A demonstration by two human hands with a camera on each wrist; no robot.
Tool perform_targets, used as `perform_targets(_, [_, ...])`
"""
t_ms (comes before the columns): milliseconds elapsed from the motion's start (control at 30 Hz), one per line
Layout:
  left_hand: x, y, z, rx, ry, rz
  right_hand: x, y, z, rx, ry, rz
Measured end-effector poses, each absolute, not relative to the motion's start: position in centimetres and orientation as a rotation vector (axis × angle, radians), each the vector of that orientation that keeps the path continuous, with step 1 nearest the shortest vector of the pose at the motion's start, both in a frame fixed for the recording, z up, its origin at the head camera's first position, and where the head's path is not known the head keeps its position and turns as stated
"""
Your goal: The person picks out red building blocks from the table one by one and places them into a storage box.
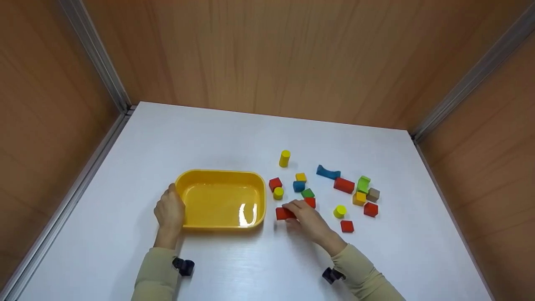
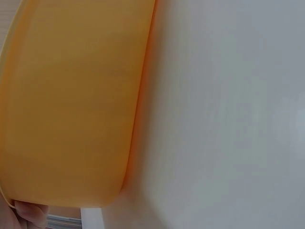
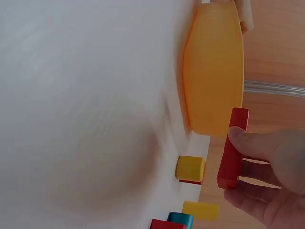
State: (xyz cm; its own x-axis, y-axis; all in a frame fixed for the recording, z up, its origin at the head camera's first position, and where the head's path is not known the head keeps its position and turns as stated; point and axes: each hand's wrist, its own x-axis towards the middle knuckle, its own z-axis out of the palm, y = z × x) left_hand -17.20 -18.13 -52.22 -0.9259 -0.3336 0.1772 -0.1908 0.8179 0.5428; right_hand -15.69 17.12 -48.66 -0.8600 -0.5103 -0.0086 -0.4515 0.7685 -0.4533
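A yellow plastic tray [image 1: 223, 229] sits left of centre on the white table, its inside bare. At its left end, my left hand [image 1: 170, 209] grips the rim; fingertips [image 2: 31, 212] show curled against the tray wall in the left wrist view. Just right of the tray, my right hand [image 1: 310, 221] pinches a long red block [image 3: 232, 155] between thumb and fingers, raised above the table. Close beyond this hand lie another red block [image 1: 310, 202] and a green block [image 1: 308, 193]. A yellow cylinder [image 1: 278, 193] stands beside a red cube [image 1: 275, 183] near the tray's right end.
More blocks spread to the right: a blue arch [image 1: 328, 172], a red block [image 1: 344, 185], a light green arch [image 1: 363, 184] and several cubes. A tall yellow cylinder [image 1: 284, 159] stands farther back. Wooden panels [image 1: 259, 54] enclose the table's back and sides.
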Motion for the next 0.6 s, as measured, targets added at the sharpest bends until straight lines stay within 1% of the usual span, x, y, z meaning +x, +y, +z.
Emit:
perform_targets(333, [-17.3, -18.2, -52.0, 0.391, -2.763, -0.759, -16.0, 14.3, -46.7, -1.009, 2.879, -0.631])
perform_targets(600, [-17.3, -18.1, -52.1, 0.406, -2.763, -0.779, -16.6, 11.7, -46.2, -1.05, 2.806, -0.661])
